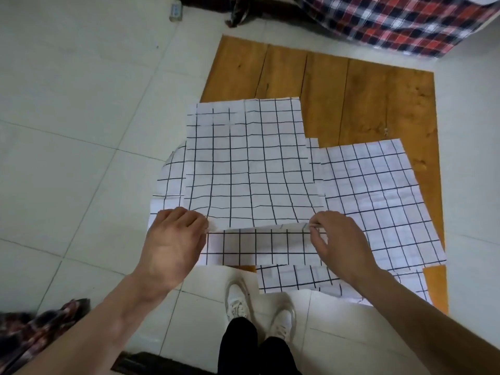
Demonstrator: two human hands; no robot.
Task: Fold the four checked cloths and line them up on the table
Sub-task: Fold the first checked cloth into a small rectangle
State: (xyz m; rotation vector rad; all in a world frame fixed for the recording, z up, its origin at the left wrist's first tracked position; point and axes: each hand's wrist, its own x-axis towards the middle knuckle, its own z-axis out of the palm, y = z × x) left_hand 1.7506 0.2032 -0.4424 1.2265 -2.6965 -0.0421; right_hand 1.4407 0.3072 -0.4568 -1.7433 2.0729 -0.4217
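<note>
— Pinching the top checked cloth (247,163) by its two near corners, left hand (173,239) and right hand (338,239), I judged it thin, limp, light.
— Where did it lie?
— Flat on the wooden table (378,104), over other checked cloths (378,190).

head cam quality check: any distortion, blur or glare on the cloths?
Head view: wide-angle bending curves the grid lines of the top checked cloth and the floor tile seams; light is soft and even, no glare on the wooden table; left hand and right hand are fairly sharp; the patterned fabric at bottom-left is smeared.
</note>
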